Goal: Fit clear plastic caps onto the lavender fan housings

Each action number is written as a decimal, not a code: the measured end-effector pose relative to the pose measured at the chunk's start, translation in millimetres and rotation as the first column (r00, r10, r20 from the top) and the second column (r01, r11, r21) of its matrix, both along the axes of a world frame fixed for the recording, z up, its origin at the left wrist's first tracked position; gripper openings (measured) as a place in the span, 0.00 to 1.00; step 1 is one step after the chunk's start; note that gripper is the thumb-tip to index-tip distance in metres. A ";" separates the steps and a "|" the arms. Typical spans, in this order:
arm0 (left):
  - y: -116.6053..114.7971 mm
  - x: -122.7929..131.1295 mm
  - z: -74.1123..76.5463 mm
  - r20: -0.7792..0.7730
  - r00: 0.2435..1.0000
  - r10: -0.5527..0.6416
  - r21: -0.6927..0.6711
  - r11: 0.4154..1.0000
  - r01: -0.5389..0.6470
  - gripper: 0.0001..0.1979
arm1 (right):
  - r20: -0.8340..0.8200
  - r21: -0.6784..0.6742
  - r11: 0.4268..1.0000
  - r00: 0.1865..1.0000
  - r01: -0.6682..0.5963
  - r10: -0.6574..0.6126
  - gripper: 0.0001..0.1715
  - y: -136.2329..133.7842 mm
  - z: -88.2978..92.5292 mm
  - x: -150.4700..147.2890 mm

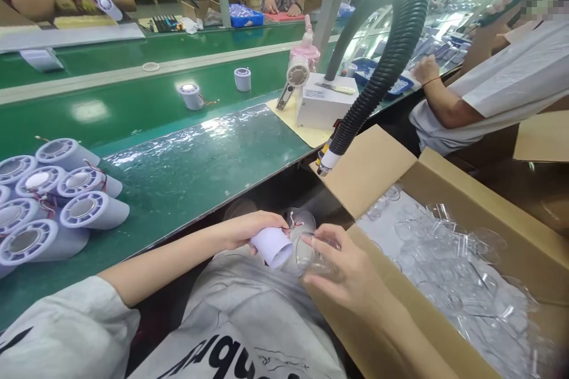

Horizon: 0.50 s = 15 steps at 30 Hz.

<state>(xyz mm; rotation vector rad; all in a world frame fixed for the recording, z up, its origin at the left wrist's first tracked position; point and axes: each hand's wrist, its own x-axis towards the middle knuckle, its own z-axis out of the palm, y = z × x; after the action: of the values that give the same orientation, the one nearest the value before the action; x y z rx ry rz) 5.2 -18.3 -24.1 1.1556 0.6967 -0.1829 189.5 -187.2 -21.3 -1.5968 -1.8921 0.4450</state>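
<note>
My left hand (pixel 253 230) is wrapped around a pale lavender hollow cylinder (pixel 267 245), held over my lap with its open end tilted toward the lower right. Thin red and white wires (pixel 299 225) stick out behind it. Close by on the right, my right hand (pixel 349 266) grips a clear plastic cylindrical part (pixel 306 253), which is smeared by motion. The clear part is right beside the cylinder's open end; whether the two touch I cannot tell. Both hands are just off the bench's front edge.
Several similar cylinders (pixel 95 210) with wires are grouped on the green bench (pixel 191 166) at left. Two more (pixel 191 96) stand farther back. A cardboard box (pixel 493 213) of clear parts (pixel 462 266) is at right. A black flexible hose (pixel 377 77) arches overhead. Co-workers sit nearby.
</note>
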 end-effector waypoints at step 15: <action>-1.2 -20.6 -6.9 0.259 0.964 -0.053 0.737 0.656 -0.162 0.25 | -0.385 -0.228 0.974 0.918 0.009 -0.098 0.13 40.8 -2.6 -22.9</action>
<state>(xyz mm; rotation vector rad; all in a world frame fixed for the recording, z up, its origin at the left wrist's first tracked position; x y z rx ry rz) -15.3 -19.5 -31.0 1.9247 0.5752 0.3592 166.6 -146.4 -24.0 -1.5515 -1.5292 0.9096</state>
